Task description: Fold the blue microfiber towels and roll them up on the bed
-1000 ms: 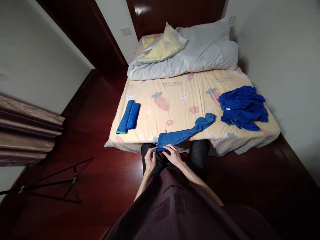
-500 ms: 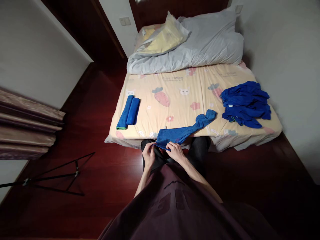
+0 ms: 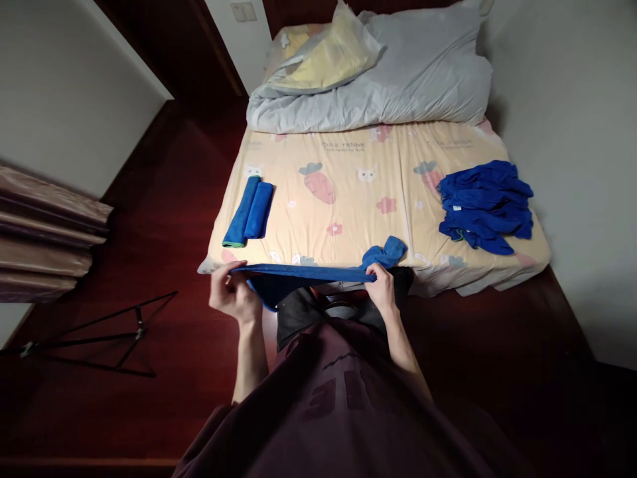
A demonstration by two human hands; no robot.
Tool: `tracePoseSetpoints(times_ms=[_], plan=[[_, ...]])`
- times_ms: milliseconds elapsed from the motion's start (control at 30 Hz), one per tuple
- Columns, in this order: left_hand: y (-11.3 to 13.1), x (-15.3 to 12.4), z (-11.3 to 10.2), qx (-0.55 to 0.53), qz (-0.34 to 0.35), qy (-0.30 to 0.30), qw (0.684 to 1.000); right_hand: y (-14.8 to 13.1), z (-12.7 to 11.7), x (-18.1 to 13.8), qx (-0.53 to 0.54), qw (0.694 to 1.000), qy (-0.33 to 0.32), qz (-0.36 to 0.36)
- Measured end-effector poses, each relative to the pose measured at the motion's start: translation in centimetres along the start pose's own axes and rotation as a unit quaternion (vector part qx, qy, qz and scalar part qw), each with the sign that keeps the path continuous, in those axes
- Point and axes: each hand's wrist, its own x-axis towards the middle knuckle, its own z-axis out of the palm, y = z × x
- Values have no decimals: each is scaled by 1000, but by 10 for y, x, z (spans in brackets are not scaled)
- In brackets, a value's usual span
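Note:
A blue towel is stretched taut along one edge between my two hands at the near edge of the bed. My left hand pinches its left corner. Farther along the same edge, my right hand is closed on the cloth. Part of the towel hangs below the taut edge near my left hand, and a bunched end rests on the bed just beyond my right hand. Two folded blue towels lie side by side at the bed's left. On the right is a loose heap of blue towels.
The bed has a yellow printed sheet. A grey quilt and a yellow pillow lie at its head. A black tripod stands on the floor at left, below a curtain.
My hands have moved apart, the left one outward to the left and the right one to the right. The towel's edge between them is now pulled straight, and its bunched end has shifted left.

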Motion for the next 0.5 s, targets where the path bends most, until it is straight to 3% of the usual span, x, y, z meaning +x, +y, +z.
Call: tracePoseSetpoints(times_ms=[100, 200, 400, 500], plan=[[4, 23, -9, 9, 33, 47, 998, 14, -12, -3, -18, 1000, 6, 14], [5, 46, -23, 30, 60, 86, 994, 24, -20, -8, -66, 996, -30, 50], [-9, 94, -64, 105, 37, 230, 967, 37, -32, -41, -133, 970, -184, 85], [-23, 108, -97, 167, -7, 236, 957, 46, -31, -67, -122, 953, -262, 87]])
